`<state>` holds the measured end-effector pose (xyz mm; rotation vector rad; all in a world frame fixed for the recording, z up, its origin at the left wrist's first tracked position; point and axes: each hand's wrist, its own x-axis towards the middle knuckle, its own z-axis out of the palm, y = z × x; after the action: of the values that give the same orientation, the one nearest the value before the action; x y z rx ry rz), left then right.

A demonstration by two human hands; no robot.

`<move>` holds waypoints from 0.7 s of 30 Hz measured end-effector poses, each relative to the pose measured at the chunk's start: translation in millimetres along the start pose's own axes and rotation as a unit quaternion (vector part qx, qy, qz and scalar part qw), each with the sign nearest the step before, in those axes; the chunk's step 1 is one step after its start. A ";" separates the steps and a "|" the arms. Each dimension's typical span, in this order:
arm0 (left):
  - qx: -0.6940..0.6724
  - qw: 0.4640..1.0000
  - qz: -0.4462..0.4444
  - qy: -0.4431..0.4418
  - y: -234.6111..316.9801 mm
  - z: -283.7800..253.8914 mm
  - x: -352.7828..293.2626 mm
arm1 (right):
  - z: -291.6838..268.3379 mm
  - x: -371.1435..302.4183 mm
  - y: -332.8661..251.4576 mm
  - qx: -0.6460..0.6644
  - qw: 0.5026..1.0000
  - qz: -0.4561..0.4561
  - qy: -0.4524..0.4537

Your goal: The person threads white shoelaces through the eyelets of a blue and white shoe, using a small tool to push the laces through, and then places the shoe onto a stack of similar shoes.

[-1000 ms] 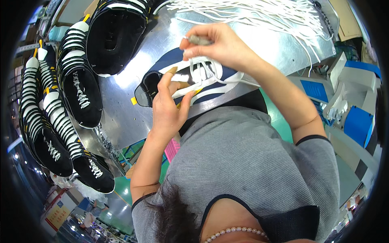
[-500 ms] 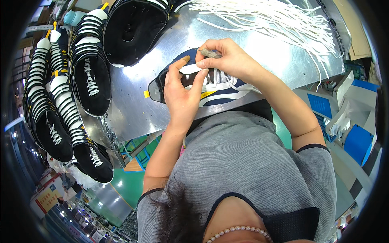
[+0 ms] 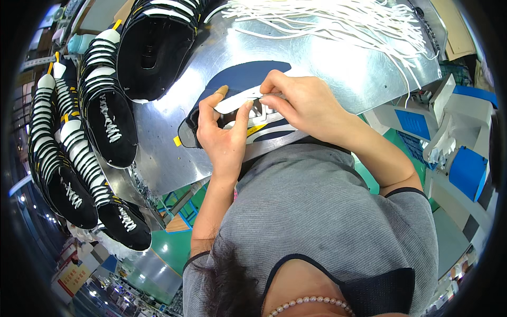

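Note:
A navy and white shoe upper [image 3: 232, 76] lies on the metal table in front of me, its heel with a yellow tab toward the left. My left hand [image 3: 224, 137] grips it by the white eyelet strip [image 3: 237, 101], thumb below and fingers above; one fingertip wears a tan cover. At the same strip, my right hand [image 3: 311, 105] is closed in a pinch close to the eyelets. Half a second ago it held an awl-like tool with a wrapped handle; now the handle is hidden by the fingers. White lace runs across the shoe's opening, partly covered by my right hand.
A bundle of loose white laces [image 3: 338, 21] spreads over the far side of the metal table [image 3: 169, 164]. Stacked black and white shoe uppers [image 3: 108, 127] stand along the left, with another large stack [image 3: 153, 58] at the far left. Blue and white bins [image 3: 467, 171] are off the right edge.
My right hand has come down onto the eyelet strip, and its tool handle has gone out of sight. The upper's far navy side now lies spread out more. The view has shifted slightly.

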<state>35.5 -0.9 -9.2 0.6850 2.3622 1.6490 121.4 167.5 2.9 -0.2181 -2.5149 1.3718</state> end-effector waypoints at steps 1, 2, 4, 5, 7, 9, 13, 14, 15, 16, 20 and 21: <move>0.016 1.000 0.006 -0.002 1.4 -0.2 -0.1 | 1.9 -0.1 1.3 -0.020 1.000 -0.014 0.003; 0.031 0.999 0.010 -0.002 1.8 0.1 -0.5 | 3.4 0.0 1.8 -0.039 0.999 -0.027 0.003; 0.034 0.999 0.035 0.015 -2.3 1.5 -0.9 | 5.5 1.6 -0.9 -0.076 0.997 -0.028 -0.011; 0.037 0.997 0.059 0.032 -4.1 2.5 -1.3 | 6.6 2.7 -3.4 -0.113 0.993 -0.028 -0.026; 0.077 0.995 0.065 0.012 -3.5 -1.2 -7.7 | 10.8 8.4 -16.6 -0.152 0.986 0.021 -0.059; 0.062 0.995 0.081 -0.013 -2.3 2.7 -12.8 | 27.2 12.5 -20.3 -0.175 0.983 0.025 -0.053; -0.039 0.999 0.020 -0.017 -1.9 -3.3 -8.1 | 48.1 14.0 -22.8 -0.182 0.983 -0.015 0.007; -0.077 0.996 -0.036 -0.010 2.2 -6.3 -5.1 | 46.7 10.9 -25.5 -0.192 0.981 -0.023 0.005; -0.114 0.989 -0.092 -0.003 8.3 -8.5 -1.9 | 42.7 6.5 -28.5 -0.202 0.979 -0.031 0.002; -0.148 0.982 -0.113 -0.010 11.6 -8.5 0.6 | 35.3 1.1 -30.4 -0.202 0.979 -0.028 0.008; -0.082 0.995 -0.057 -0.009 9.3 -6.5 -3.8 | 3.9 -26.6 -32.4 -0.197 0.980 0.001 0.002; -0.099 0.993 -0.058 0.005 1.8 -8.5 -0.7 | -1.3 -32.6 -29.7 -0.190 0.982 0.018 -0.003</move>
<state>33.2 -7.9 -4.5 0.4941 2.1620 1.8067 152.7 144.1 23.3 -0.3341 -2.7703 0.8911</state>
